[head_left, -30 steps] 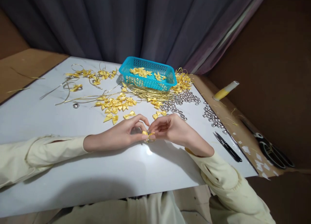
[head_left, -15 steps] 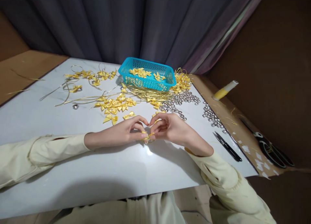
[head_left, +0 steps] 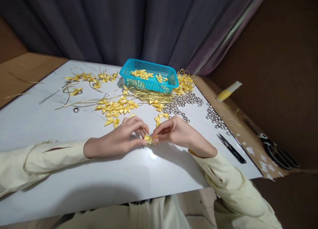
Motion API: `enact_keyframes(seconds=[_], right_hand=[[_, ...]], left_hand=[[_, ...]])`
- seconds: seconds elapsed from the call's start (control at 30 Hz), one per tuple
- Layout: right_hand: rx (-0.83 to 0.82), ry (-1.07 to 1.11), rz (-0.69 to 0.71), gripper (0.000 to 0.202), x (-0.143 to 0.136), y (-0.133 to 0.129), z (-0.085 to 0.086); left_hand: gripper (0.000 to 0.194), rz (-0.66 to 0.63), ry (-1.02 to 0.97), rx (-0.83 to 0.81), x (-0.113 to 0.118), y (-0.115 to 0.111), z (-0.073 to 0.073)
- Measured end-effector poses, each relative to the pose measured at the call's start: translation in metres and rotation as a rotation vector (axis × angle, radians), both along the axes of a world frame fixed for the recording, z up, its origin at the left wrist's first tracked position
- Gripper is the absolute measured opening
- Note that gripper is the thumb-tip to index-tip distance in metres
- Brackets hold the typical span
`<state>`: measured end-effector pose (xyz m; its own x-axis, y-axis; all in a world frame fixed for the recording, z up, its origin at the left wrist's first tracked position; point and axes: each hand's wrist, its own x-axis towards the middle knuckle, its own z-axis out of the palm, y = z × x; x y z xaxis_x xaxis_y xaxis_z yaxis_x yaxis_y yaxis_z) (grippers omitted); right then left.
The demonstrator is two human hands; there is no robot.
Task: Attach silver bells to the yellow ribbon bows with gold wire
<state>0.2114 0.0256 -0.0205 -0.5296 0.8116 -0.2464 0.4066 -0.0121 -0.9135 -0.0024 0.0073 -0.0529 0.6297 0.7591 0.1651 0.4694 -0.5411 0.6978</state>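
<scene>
Between my two hands, just above the white table, is a small yellow ribbon bow (head_left: 148,139). My left hand (head_left: 124,135) pinches it at its left side with thumb and fingers. On its right side, my right hand (head_left: 174,133) is closed in a pinch on the bow or a bit of gold cord at it; the fingertips hide which. Beyond my hands lie a loose pile of yellow bows (head_left: 118,107), a bundle of gold cords (head_left: 149,95) and many silver beads (head_left: 182,101).
A turquoise basket (head_left: 149,86) with yellow bows stands at the back. Small black snips (head_left: 232,149) lie at right, and black-handled scissors (head_left: 275,152) beside paper scraps on the brown board. A white-and-yellow tube (head_left: 228,91) is at the right edge. Corded bows (head_left: 89,78) lie back left.
My left fingers have opened out of their curl and shifted around the bow, which now shows more of its yellow ribbon. My right fingertips have drawn slightly right. The view has moved slightly.
</scene>
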Motion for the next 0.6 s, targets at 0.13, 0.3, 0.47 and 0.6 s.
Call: enact_keyframes(seconds=[0.13, 0.3, 0.47, 0.6], right_hand=[[0.007, -0.045, -0.017, 0.012, -0.0017, -0.0004, 0.0036], [-0.004, -0.078, -0.035, 0.015, -0.0026, -0.0012, 0.0056], [0.008, -0.091, -0.004, 0.013, -0.0011, -0.0009, 0.0041], [0.005, -0.063, -0.021, 0.015, -0.0005, 0.0006, 0.0029]], left_hand=[[0.014, 0.004, 0.024, 0.031, 0.0009, 0.0003, 0.0007], [0.015, 0.018, 0.028, 0.018, 0.0008, 0.001, 0.0002], [0.015, 0.018, 0.013, 0.04, 0.0011, 0.0013, 0.0011], [0.015, 0.025, 0.012, 0.097, -0.0003, 0.0007, 0.0029]])
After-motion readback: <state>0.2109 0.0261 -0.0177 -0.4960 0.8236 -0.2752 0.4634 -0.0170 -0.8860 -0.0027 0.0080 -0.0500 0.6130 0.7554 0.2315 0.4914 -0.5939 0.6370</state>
